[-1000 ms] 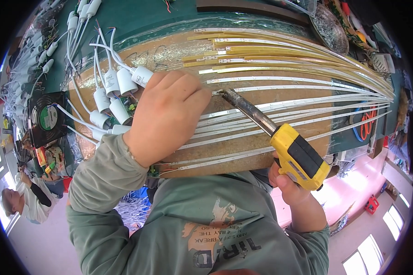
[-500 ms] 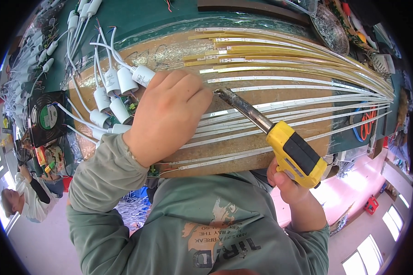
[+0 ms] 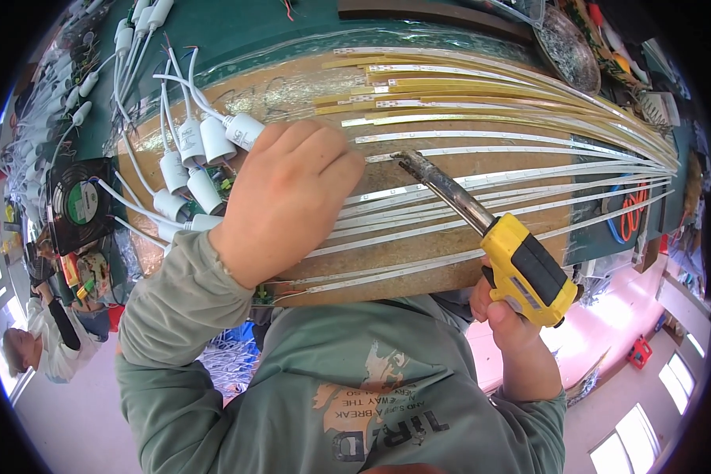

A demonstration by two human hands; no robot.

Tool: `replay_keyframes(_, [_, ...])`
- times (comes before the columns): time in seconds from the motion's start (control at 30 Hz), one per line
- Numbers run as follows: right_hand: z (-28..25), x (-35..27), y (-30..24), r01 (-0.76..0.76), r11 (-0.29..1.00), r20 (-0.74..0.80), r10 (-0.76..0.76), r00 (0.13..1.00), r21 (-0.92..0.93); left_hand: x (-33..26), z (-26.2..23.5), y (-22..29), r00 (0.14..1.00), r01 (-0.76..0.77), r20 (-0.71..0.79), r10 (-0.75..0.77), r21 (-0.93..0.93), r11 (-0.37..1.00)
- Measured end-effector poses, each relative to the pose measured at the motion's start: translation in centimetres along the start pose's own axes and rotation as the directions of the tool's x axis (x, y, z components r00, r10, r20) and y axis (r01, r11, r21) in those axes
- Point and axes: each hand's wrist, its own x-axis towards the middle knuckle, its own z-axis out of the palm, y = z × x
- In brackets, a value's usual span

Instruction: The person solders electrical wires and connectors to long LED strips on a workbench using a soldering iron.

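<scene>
My right hand [image 3: 507,317] grips a yellow-and-black soldering gun [image 3: 536,275] from below. Its dark, crusted tip points up and left, over or against one of the white LED strips [image 3: 490,150]; contact is hard to judge. A short way left of that tip, my left hand [image 3: 288,197] is closed with its back toward me, hiding whatever the fingers hold. White cylindrical caps with cables [image 3: 205,189] lie beside and partly behind the left hand, some with small green circuit boards at their open ends. Several more LED strips run beneath the hand.
Yellow-backed LED strips [image 3: 450,101] fan across the far side of the brown board [image 3: 442,276]. A black fan [image 3: 79,201] stands at the left. A grey metal dish [image 3: 567,51] sits far right, near an orange cable [image 3: 630,215]. Another person [image 3: 51,340] is at the far left.
The soldering gun and my right hand have shifted a little to the right, so the tip is farther from my left hand. The left hand has hardly moved.
</scene>
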Motion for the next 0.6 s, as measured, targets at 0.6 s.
replay_keyframes(0.6, [0.19, 0.04, 0.08, 0.041, 0.997, 0.008, -0.041, 0.999, -0.067, 0.2, 0.0, 0.06, 1.0, 0.018, -0.01, -0.018, 0.009, 1.0])
